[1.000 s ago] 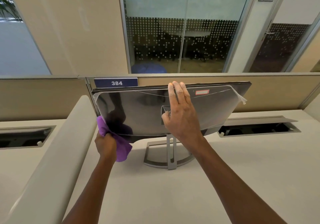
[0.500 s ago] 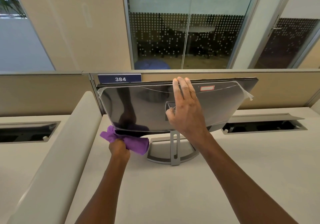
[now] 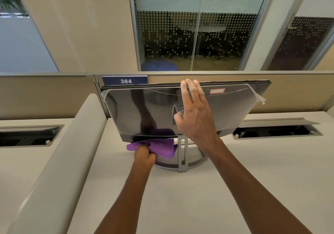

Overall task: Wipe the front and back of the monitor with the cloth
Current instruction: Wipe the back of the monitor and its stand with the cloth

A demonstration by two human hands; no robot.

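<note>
The monitor (image 3: pixel 144 110) is a thin, glossy black panel whose side toward the camera is covered by a clear protective film; the film has peeled loose at the upper right corner and wrinkles along the top. A small red-bordered label (image 3: pixel 217 91) sits near the top edge, right of centre. The glossy face reflects the person's arm and the cloth. The panel rests on a silver stand (image 3: pixel 182 157) with a curved base, on the white desk (image 3: pixel 180 197), just in front of the tan partition (image 3: pixel 216 79) carrying the tag "384" (image 3: pixel 125 81).

The long axis runs left to right, parallel to the partition. The panel is tilted, top edge leaning away from the camera and bottom edge nearer, so the visible face points toward the person and upward.

The left hand (image 3: pixel 144 155) sits below the bottom edge, left of the stand, fingers curled tight around the bunched purple cloth (image 3: pixel 159 146), which touches the panel's lower edge. The right hand (image 3: pixel 196 114) lies flat on the panel, fingers straight and pressed together with the tips reaching over the top edge, thumb held apart to the left.
</note>
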